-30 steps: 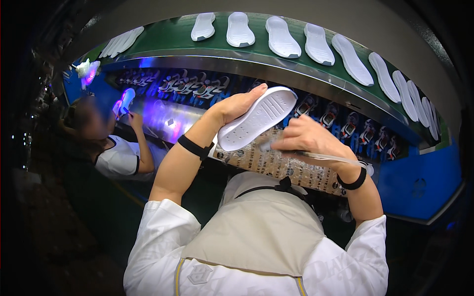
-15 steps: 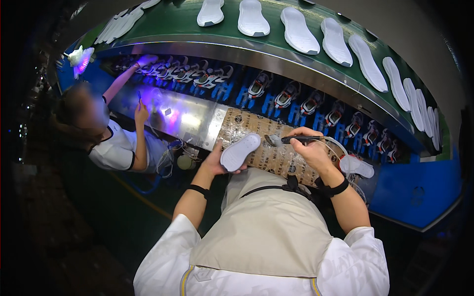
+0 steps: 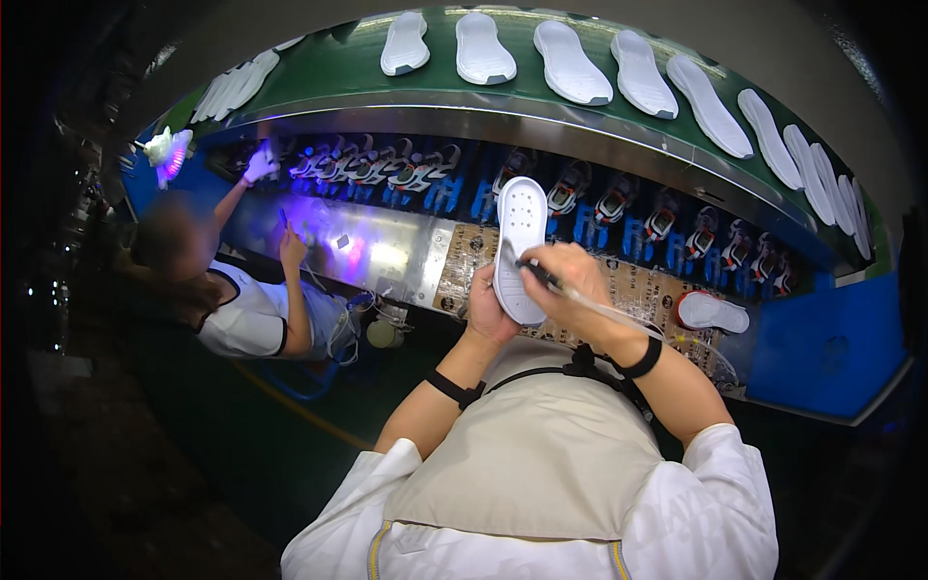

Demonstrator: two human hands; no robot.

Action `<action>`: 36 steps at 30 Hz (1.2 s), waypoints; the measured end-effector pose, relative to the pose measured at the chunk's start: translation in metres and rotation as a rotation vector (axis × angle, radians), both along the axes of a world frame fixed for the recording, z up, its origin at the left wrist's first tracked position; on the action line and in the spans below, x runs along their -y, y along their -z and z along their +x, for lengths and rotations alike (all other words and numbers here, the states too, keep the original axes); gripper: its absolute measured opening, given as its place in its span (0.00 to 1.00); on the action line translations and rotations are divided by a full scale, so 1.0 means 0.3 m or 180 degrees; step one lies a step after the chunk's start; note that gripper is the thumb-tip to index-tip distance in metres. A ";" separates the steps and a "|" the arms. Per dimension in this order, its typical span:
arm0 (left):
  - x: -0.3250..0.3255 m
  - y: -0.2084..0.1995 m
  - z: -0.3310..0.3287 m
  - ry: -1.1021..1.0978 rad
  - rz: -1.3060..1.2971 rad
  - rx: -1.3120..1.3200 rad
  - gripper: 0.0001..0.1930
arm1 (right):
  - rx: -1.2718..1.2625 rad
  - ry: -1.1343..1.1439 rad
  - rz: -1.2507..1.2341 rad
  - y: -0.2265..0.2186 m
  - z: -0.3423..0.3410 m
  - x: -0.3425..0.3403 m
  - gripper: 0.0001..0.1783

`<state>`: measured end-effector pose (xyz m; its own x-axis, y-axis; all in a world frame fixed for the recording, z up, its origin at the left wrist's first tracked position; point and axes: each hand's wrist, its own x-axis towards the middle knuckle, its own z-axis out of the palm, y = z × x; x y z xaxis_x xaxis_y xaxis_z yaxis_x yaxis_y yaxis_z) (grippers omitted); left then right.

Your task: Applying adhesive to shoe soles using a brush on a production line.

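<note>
The white shoe sole [image 3: 520, 246] stands upright before you, above the patterned bench mat [image 3: 638, 290]. Your left hand [image 3: 486, 311] grips its lower edge from behind; your right hand [image 3: 570, 282] is closed around a dark brush [image 3: 537, 274] touching its face. Another sole [image 3: 712, 311] lies on the mat to the right.
</note>
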<state>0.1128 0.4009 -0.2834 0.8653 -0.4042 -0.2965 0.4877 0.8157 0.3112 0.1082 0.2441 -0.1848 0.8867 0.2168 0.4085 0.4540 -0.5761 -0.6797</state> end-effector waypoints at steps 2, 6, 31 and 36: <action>-0.004 -0.021 0.018 -0.0004 0.0053 0.0298 0.33 | -0.0222 -0.0775 -0.0664 -0.084 -0.039 0.002 0.13; -0.044 -0.057 0.007 0.0187 -0.0238 0.0737 0.35 | -0.0415 -0.1635 -0.0605 -0.213 -0.029 0.053 0.12; -0.054 -0.206 0.003 0.0056 -0.1157 0.0881 0.36 | 0.0722 -0.0632 -0.0147 -0.215 -0.017 0.036 0.18; -0.035 -0.350 0.005 0.0277 -0.1109 0.1221 0.35 | 0.0635 -0.2027 0.0302 -0.226 -0.032 0.056 0.19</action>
<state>0.1141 0.4113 -0.1783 0.8440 -0.4976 0.2000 0.4625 0.8642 0.1982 0.0987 0.2272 -0.1170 0.5032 0.6274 0.5942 0.8074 -0.0964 -0.5820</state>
